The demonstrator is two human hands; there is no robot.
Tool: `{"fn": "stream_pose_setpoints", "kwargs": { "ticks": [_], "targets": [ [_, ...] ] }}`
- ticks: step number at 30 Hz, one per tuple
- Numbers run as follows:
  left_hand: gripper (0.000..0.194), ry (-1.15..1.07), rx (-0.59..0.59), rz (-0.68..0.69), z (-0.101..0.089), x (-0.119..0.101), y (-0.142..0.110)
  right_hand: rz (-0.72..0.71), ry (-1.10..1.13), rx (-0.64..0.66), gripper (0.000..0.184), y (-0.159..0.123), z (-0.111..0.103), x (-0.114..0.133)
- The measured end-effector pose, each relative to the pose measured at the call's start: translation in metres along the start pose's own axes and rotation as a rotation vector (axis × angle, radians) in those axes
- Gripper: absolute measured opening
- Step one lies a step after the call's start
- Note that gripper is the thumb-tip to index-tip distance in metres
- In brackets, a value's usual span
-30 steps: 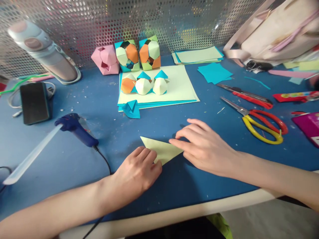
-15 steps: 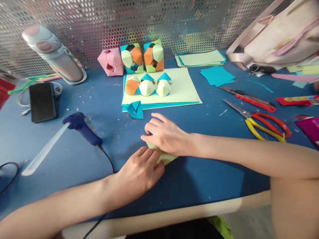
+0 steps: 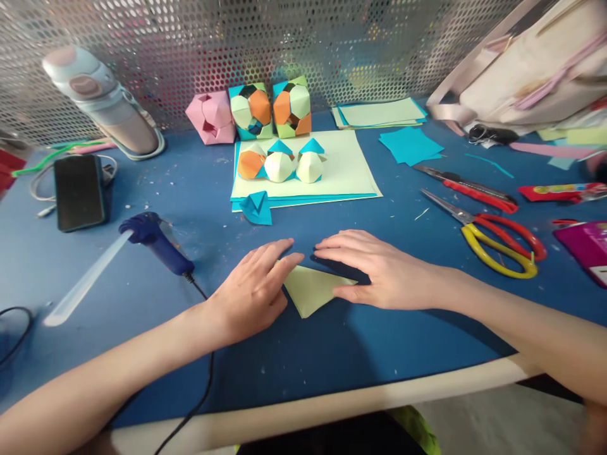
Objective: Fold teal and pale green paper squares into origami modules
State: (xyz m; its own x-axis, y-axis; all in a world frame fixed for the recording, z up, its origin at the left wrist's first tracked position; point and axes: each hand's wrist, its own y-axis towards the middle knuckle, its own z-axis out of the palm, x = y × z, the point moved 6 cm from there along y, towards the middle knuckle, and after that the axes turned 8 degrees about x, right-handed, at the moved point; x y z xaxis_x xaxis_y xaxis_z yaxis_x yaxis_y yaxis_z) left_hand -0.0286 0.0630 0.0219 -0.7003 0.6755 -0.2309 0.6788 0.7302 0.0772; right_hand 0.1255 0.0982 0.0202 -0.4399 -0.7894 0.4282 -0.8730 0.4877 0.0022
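A pale green sheet of paper [image 3: 310,291], folded to a triangle with one corner toward me, lies flat on the blue table. My left hand [image 3: 256,284] rests at its left edge, fingers stretched out and partly over the paper. On the other side, my right hand [image 3: 379,268] is open, its thumb touching the right part of the paper and its fingers reaching past the far edge. Beyond the hands sits a small folded blue paper piece [image 3: 257,207], by a stack of pale green and blue sheets [image 3: 348,170] bearing folded paper units [image 3: 279,165].
A blue glue gun [image 3: 156,243] with a glue stick and cord lies left, near a phone [image 3: 79,193] and a bottle [image 3: 102,101]. Scissors [image 3: 497,243], a cutter [image 3: 467,188] and blue squares [image 3: 410,145] lie right. Paper models [image 3: 251,110] stand against the mesh panel.
My right hand has moved right and lowered, off the middle of the paper. My left hand has uncurled and shifted slightly left and up. More of the folded paper now shows.
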Motion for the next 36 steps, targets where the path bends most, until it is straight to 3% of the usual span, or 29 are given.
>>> {"fn": "stream_pose_setpoints", "kwargs": {
  "ticks": [2, 5, 11, 14, 17, 21, 26, 30, 36],
  "targets": [
    [0.038, -0.042, 0.033, 0.015, 0.006, 0.002, 0.002, -0.004, -0.004, 0.029, 0.057, -0.005, 0.003, 0.002],
    [0.016, -0.043, -0.027, 0.047, 0.008, 0.003, 0.005, 0.001, 0.007, 0.056, 0.067, -0.006, 0.009, 0.002],
    [0.014, -0.099, -0.169, 0.024, 0.005, 0.006, 0.007, 0.096, 0.15, 0.034, 0.068, -0.003, 0.013, -0.004],
    [0.012, -0.296, -0.2, -0.059, 0.0, 0.009, 0.005, 0.188, 0.307, -0.096, 0.057, -0.002, 0.009, -0.009],
    [0.012, -0.55, -0.191, -0.298, -0.001, 0.021, 0.0, 0.316, 0.565, -0.229, 0.041, -0.001, 0.009, -0.014],
    [0.019, -0.919, -0.207, -0.504, 0.009, 0.031, -0.006, 0.384, 0.893, -0.261, 0.04, 0.002, 0.019, -0.017],
    [0.019, -1.366, -0.184, -0.559, 0.03, 0.031, -0.008, 0.414, 1.029, -0.337, 0.049, 0.001, 0.021, -0.021],
    [0.021, -1.42, -0.107, -0.558, 0.036, 0.023, -0.007, 0.395, 1.112, -0.389, 0.05, -0.002, 0.02, -0.021],
    [0.024, -1.577, -0.161, -0.597, 0.038, 0.009, -0.005, 0.464, 1.128, -0.508, 0.047, -0.007, 0.017, -0.025]
  ]
}}
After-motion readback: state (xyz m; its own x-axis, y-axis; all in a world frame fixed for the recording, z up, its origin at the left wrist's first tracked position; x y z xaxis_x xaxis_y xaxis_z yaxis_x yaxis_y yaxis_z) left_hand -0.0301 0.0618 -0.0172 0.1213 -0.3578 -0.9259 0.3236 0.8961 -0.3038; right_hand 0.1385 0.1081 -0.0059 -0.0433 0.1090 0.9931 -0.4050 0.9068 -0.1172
